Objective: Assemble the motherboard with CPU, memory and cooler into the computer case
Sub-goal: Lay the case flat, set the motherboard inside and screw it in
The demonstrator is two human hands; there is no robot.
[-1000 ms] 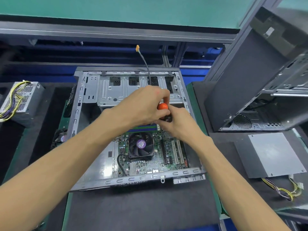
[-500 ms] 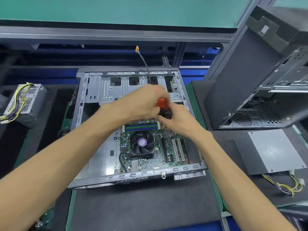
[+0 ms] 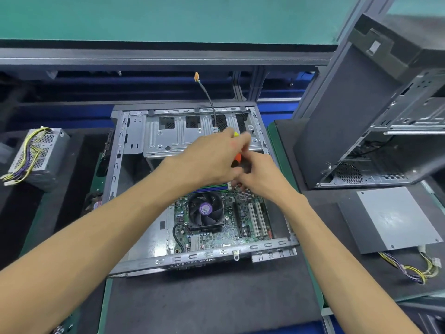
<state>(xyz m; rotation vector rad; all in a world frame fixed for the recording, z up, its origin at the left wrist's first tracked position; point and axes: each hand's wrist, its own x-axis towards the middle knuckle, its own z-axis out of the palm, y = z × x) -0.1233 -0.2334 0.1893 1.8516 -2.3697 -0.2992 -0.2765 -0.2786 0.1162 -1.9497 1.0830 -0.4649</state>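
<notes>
There is a single view, from a wide-angle camera worn on the person's head. It looks forward and steeply down onto the open grey sheet-metal computer case [image 3: 134, 145] lying flat on the dark mat, which sits in the middle of the frame, close below. Both forearms enter from the bottom corners and meet over the case's far half. Left of the case the view reaches a perforated silver power supply box [image 3: 38, 153]; right of it, a second, upright grey metal chassis [image 3: 349, 121]. Beyond the case a teal wall panel [image 3: 168, 18] fills the top. Straight lines bow near the edges.
</notes>
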